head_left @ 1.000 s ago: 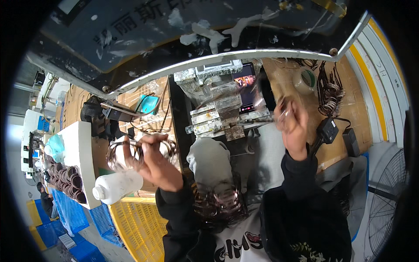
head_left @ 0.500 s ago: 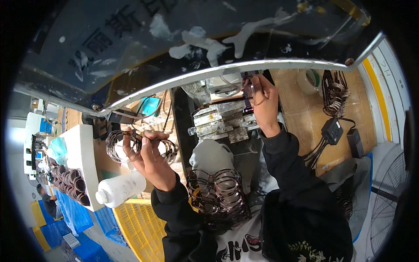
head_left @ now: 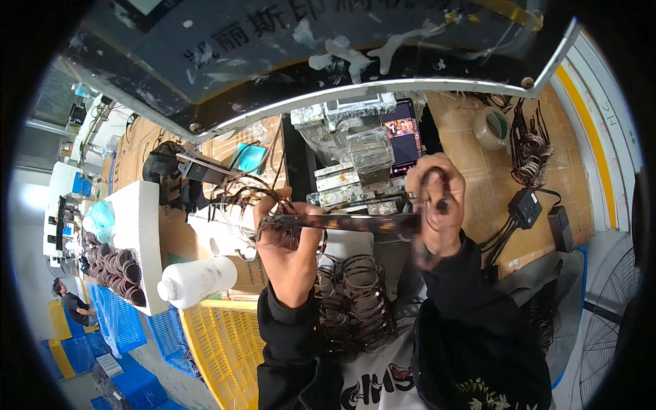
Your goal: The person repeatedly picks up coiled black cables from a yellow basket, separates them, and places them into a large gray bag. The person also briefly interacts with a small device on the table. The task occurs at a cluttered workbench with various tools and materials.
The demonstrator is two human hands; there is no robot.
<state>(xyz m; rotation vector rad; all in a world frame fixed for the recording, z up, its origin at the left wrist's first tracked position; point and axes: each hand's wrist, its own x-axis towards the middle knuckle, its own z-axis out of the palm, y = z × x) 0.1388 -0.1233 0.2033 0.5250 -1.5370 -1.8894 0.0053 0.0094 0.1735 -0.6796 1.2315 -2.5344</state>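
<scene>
Tortoiseshell eyeglass frame (head_left: 342, 222), one: held edge-on, centre of frame. Left hand (head_left: 290, 263): clamped on it and looped wire-rim frames (head_left: 239, 199). Step, judged: single-piece handling; steady support is called for. Right hand (head_left: 445, 222): blurred at right end; grip cannot be told.

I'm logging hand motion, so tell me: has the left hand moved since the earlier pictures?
Yes. Judged against the white bottle, the left hand has moved to the right, farther from it.
</scene>
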